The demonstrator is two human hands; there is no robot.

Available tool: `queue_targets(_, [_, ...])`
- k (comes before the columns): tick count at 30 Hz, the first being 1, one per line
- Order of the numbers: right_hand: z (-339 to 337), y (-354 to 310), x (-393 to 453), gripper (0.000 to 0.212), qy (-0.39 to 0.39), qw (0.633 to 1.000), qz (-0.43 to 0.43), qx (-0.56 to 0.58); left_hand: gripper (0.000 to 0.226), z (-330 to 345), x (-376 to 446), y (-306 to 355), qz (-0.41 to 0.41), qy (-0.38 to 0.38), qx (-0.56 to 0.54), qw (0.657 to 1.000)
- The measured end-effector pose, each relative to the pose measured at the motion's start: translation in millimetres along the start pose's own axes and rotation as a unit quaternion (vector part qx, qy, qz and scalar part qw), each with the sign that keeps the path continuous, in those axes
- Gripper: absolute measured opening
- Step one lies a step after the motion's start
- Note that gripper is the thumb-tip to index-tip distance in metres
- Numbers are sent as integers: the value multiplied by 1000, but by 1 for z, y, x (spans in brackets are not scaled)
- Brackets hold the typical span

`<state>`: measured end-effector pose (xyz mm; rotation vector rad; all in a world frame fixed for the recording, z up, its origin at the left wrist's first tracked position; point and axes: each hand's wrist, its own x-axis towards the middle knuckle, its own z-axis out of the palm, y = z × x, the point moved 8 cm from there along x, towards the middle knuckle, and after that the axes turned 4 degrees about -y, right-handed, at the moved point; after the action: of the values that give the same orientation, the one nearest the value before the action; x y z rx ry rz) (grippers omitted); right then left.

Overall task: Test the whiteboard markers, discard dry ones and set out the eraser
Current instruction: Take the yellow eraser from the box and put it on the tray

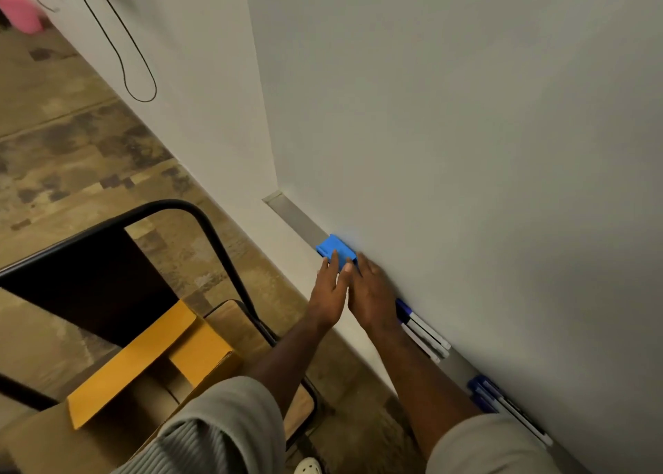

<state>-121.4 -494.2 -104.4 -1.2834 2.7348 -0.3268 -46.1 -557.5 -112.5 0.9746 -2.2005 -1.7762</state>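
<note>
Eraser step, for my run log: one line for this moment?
eraser on tray | left hand, right hand touching it | markers on tray

Single head-worn view, wide-angle. Looks steeply down along the whiteboard [466, 115], close to its tray [297, 219]; floor [71, 132] at left.

The wall [201, 79] is plain white, with a black cable [123, 64] hanging in a loop on it. The floor [71, 143] has brown, patchy tiles. A black metal chair [201, 222] stands near the wall.
</note>
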Motion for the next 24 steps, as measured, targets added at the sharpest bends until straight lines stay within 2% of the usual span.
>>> queue_targets(3, [8, -1, 0, 63, -11, 999, -13, -43, 71, -1, 2, 3, 14, 8, 33, 999])
queue_targets(6, [9, -6, 2, 67, 8, 994, -48, -95, 67, -2, 6, 4, 32, 2, 89, 996])
queue_targets(9, [22, -10, 2, 69, -44, 978, -101, -176, 82, 6, 3, 8, 65, -33, 152, 986])
queue_targets(11, [25, -7, 0, 70, -74, 970, -106, -204, 89, 11, 2, 9, 70, -48, 171, 982])
queue_targets(15, [16, -3, -12, 69, -69, 978, -102, -167, 94, 16, -4, 11, 82, -65, 205, 973])
queue_targets(18, [9, 4, -29, 67, -52, 986, -87, -134, 85, 20, -11, 14, 107, -66, 227, 966])
queue_targets(21, [-1, 17, -51, 66, -28, 991, -49, -119, 90, 35, -25, 19, 155, -74, 235, 957])
queue_targets(24, [-12, 37, -79, 69, -46, 993, -5, -107, 90, 65, -52, 29, 203, -112, 222, 947])
